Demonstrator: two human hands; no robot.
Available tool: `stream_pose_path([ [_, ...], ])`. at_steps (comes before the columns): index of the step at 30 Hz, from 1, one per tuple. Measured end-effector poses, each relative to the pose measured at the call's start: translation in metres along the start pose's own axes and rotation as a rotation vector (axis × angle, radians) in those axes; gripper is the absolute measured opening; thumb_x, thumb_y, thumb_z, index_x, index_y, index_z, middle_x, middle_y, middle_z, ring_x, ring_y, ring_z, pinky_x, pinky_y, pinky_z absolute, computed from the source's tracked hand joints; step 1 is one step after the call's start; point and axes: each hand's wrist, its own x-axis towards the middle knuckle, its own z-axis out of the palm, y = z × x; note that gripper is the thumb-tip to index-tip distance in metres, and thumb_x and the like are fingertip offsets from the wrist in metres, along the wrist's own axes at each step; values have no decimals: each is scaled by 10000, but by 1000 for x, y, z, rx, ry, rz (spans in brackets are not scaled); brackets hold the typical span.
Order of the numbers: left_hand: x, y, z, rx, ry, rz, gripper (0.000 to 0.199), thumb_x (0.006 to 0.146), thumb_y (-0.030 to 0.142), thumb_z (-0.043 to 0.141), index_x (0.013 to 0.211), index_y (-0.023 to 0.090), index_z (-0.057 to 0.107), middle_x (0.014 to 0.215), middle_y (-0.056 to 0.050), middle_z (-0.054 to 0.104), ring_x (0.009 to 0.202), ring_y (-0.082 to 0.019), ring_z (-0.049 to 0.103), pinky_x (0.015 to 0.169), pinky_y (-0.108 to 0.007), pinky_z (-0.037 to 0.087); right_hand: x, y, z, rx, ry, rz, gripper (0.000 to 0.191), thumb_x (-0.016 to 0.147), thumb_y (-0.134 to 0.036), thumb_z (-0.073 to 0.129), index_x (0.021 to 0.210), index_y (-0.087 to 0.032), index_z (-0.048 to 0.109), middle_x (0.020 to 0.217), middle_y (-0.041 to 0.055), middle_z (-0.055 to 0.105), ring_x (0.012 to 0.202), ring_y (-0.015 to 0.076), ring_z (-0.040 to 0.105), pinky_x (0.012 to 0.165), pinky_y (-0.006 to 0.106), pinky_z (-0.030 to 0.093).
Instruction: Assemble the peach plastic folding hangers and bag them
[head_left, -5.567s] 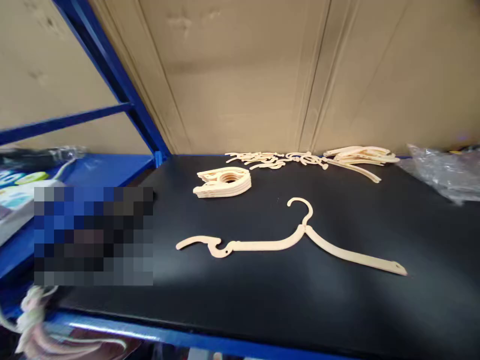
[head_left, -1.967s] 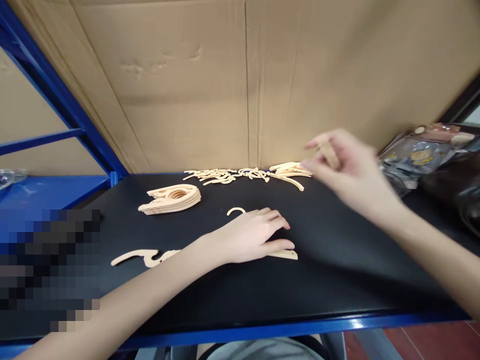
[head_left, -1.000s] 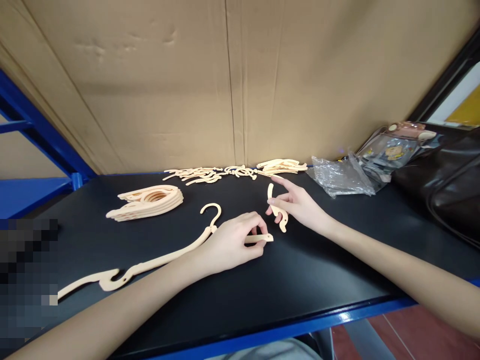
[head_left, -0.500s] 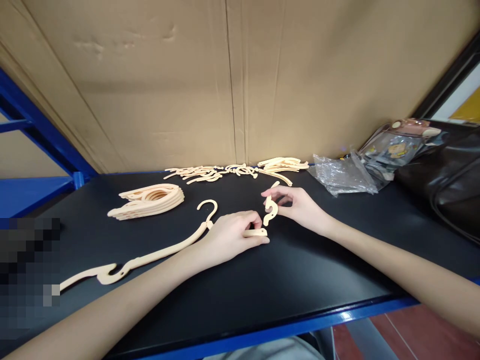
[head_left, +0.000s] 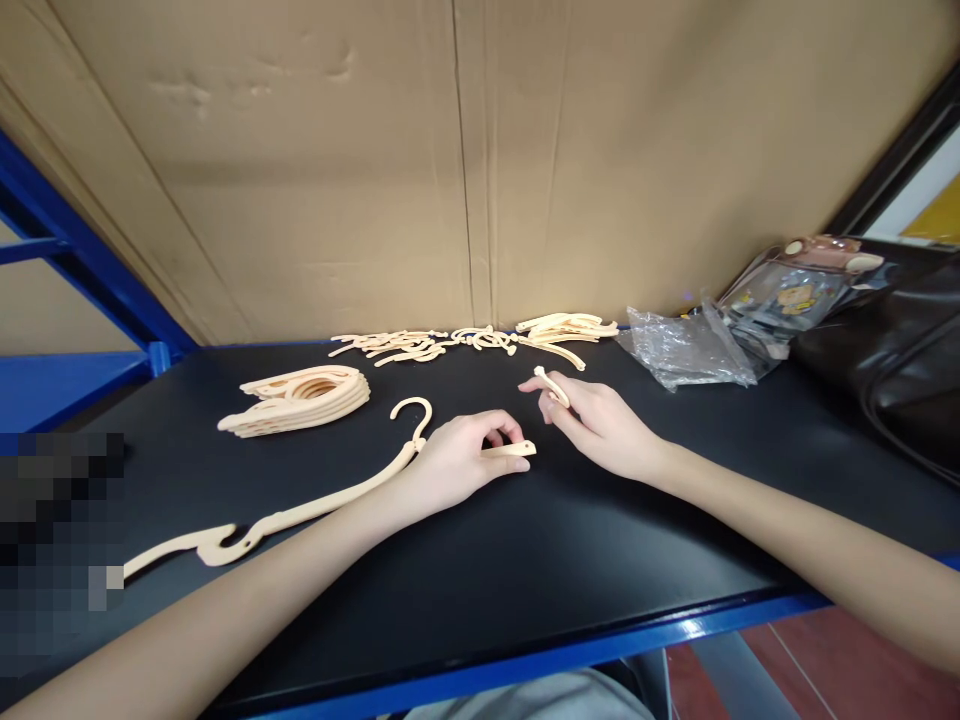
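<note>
My left hand (head_left: 465, 455) pinches a cream hanger arm (head_left: 517, 450), whose holed end sticks out past the fingertips. To its right, my right hand (head_left: 596, 425) grips a small cream piece (head_left: 553, 386) with a knobbed end pointing up; the rest of that piece is hidden by the fingers. The two held parts are apart. Beside my left wrist lies a long cream hanger part (head_left: 330, 508) with a hook (head_left: 414, 405) at its upper end.
A nested stack of cream hangers (head_left: 300, 402) sits at the left. Loose cream pieces (head_left: 405, 346) and curved arms (head_left: 566, 328) lie along the cardboard wall (head_left: 337, 180). Clear plastic bags (head_left: 686, 350) and a dark bag (head_left: 892, 350) are at the right of the black table (head_left: 487, 590).
My right hand has turned, so its piece now points up with the knobbed end showing. The hanger arm in my left hand has risen slightly.
</note>
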Motion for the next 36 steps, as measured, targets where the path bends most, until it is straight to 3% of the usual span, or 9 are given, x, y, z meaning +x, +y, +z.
stream_pose_path([
  [7, 3, -3, -7, 21, 116, -41, 204, 759, 385, 654, 886, 225, 667, 772, 20, 663, 742, -163, 599, 647, -248, 399, 0, -3, -1, -135, -211, 145, 293, 978, -450, 327, 1045, -220, 496, 782, 17, 651, 727, 187, 638, 614, 250, 388],
  [12, 4, 0, -9, 43, 125, -55, 211, 766, 396, 639, 884, 225, 675, 803, 16, 678, 734, -159, 594, 635, -246, 390, 0, -3, -1, -231, -316, 113, 436, 913, -622, 339, 966, -225, 511, 686, -9, 623, 618, 183, 600, 531, 238, 288],
  [23, 1, 2, -8, 35, 85, -30, 163, 790, 356, 604, 878, 221, 630, 776, 27, 648, 715, -146, 590, 612, -231, 397, 1, 0, 0, -238, -337, 32, 295, 996, -404, 317, 909, -227, 536, 672, -26, 566, 581, 128, 540, 533, 229, 261],
  [36, 1, -1, -6, 33, 88, 10, 131, 791, 318, 607, 873, 216, 612, 802, 26, 636, 759, -153, 585, 653, -243, 410, -1, -13, -4, -310, -382, 61, 274, 998, -332, 327, 829, -201, 498, 704, -5, 600, 612, 140, 579, 534, 250, 265],
])
